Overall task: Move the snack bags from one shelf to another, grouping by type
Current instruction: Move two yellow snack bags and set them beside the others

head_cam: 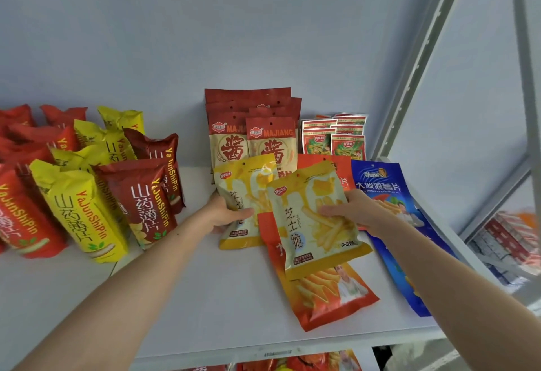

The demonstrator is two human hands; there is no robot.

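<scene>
White shelf (205, 297) under a pale wall carries sorted snacks. Each of the two hands grips one yellow cheese-stick bag: left hand (225, 214) on the rear bag (244, 195), right hand (355, 211) on the front bag (310, 224), above an orange bag (330, 297). Best to set both squarely together, edges aligned, apart from the blue bag (380, 183) toward the shelf's right edge.

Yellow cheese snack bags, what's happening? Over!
Left hand grip on rear yellow bag. Right hand grip on front yellow bag, over orange bag. Nothing blocking.
</scene>
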